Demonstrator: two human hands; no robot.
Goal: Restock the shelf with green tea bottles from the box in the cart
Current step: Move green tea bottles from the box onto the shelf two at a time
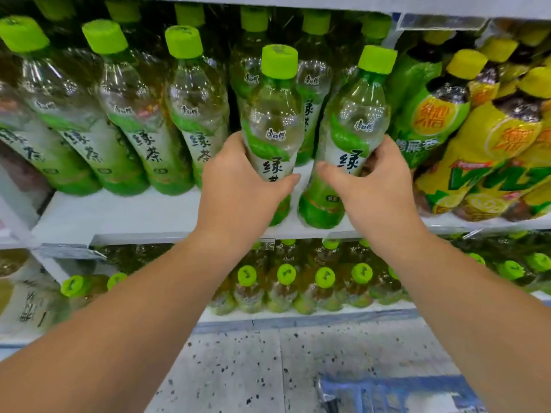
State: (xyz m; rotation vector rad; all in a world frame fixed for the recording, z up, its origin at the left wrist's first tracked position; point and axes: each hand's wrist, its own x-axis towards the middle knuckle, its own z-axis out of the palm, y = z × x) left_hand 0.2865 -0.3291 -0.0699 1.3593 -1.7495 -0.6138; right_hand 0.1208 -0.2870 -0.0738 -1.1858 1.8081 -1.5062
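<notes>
Two green tea bottles with lime caps stand at the front of the white shelf (125,213). My left hand (238,186) grips the left bottle (272,126) around its label. My right hand (375,186) grips the right bottle (354,129) around its middle. Both bottles are upright, bases on or just above the shelf board. More green tea bottles (134,120) fill rows to the left and behind. The box and cart are mostly out of view.
Yellow-capped lemon tea bottles (492,138) crowd the shelf just right of my right hand. The lower shelf holds smaller green-capped bottles (325,278). Speckled floor (238,368) lies below, with a blue-edged object (387,391) at the bottom.
</notes>
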